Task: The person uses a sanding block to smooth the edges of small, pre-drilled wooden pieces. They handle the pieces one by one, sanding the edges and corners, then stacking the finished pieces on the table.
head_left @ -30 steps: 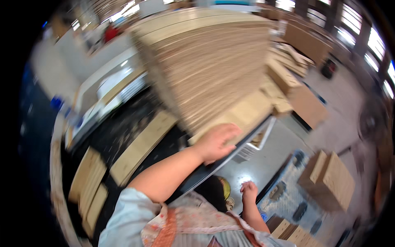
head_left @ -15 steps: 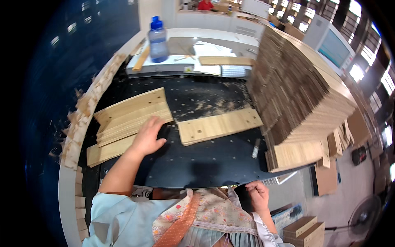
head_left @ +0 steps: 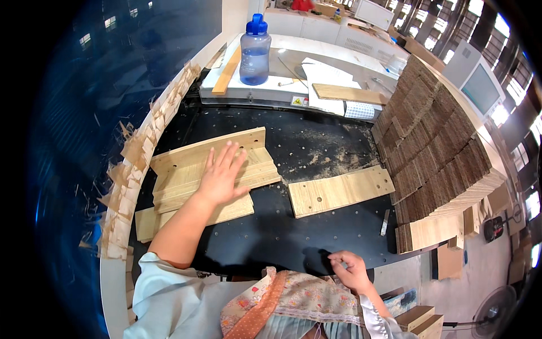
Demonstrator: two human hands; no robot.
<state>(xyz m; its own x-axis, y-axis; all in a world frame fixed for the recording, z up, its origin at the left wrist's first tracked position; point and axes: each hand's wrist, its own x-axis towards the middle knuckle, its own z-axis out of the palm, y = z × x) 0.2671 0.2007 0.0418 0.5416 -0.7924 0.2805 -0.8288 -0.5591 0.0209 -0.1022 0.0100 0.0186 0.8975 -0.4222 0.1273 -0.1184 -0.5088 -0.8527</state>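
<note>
My left hand (head_left: 219, 179) lies with fingers spread on a group of pale wooden boards (head_left: 183, 179) at the left of the black table. Some of these boards overlap, and the rear one, with holes in it, appears tilted up. Another pale board (head_left: 230, 211) sticks out beneath them toward me. My right hand (head_left: 351, 271) is over the table's front edge by my apron, its fingers curled together and nothing visible in them. Right of the middle lies a separate drilled board (head_left: 341, 191), apart from both hands.
A tall stack of boards (head_left: 440, 147) rises at the right. A small light strip (head_left: 385, 222) lies near its base. Behind the black table (head_left: 316, 240), a blue-capped bottle (head_left: 255, 53), papers (head_left: 327, 79) and a wooden strip (head_left: 347, 94) rest on a white ledge. Sawdust covers part of the tabletop.
The whole view has shifted. My left hand has moved farther back over the boards and its fingers have spread. My right hand has moved inward to the table's front edge.
</note>
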